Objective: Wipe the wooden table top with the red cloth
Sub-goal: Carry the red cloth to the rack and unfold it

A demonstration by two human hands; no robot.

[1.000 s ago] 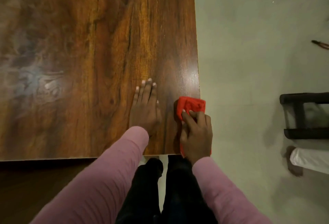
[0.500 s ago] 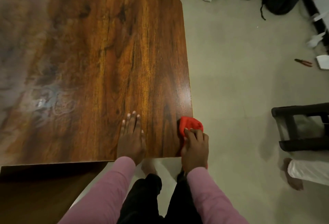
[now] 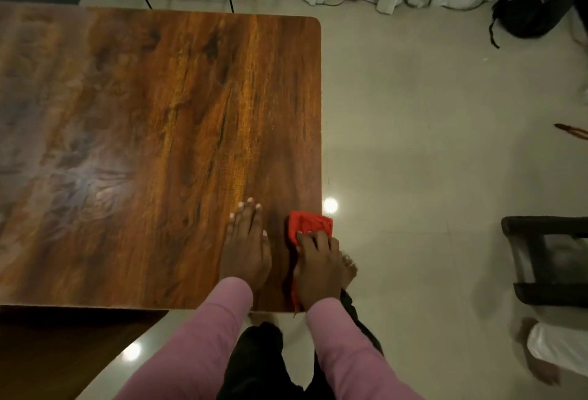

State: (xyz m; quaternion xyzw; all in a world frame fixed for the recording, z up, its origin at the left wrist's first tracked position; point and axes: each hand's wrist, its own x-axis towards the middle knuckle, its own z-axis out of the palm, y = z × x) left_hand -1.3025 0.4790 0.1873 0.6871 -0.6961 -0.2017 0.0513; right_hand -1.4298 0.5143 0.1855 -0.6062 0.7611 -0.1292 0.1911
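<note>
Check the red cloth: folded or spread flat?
Folded. The red cloth shows as a compact thick pad under the right hand at the wooden table top right edge, not spread out.

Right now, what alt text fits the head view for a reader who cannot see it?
A person's right hand presses a folded red cloth onto the near right corner of a glossy brown wooden table top, the cloth reaching its right edge. The left hand lies flat beside it; pink sleeves show below.
</note>
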